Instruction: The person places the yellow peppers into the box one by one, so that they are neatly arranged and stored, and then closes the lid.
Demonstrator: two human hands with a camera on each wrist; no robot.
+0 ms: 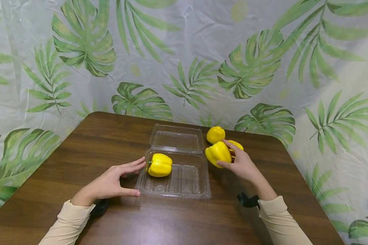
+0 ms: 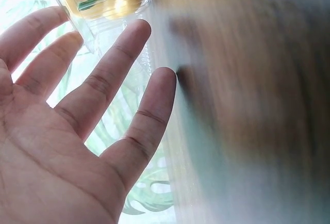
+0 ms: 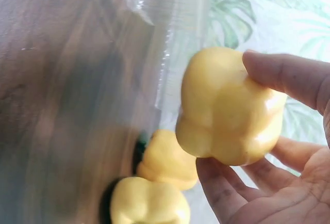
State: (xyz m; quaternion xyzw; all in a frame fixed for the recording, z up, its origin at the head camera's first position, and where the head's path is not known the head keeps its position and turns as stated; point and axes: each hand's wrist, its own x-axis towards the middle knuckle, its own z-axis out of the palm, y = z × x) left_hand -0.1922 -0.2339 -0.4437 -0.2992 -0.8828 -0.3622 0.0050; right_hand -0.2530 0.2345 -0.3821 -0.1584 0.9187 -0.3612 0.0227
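Note:
My right hand (image 1: 241, 164) grips a yellow bell pepper (image 1: 217, 154) between thumb and fingers, just right of a clear plastic clamshell container (image 1: 187, 194). The right wrist view shows this held bell pepper (image 3: 227, 110) raised above the table. One yellow bell pepper (image 1: 160, 165) lies on its side in the left part of the container's base, its green stem facing left. Beside the container's left edge is my left hand (image 1: 110, 182), fingers extended and thumb apart, fingertips right at the rim. In the left wrist view its fingers (image 2: 103, 79) are spread, with nothing in the palm.
The container's lid (image 1: 177, 137) lies folded back, away from me. Two more yellow bell peppers are on the table behind the right hand: one (image 1: 216, 134) near the back edge, another (image 1: 236, 145) partly hidden. A leaf-patterned curtain (image 1: 190, 68) hangs behind the brown wooden table (image 1: 110, 136).

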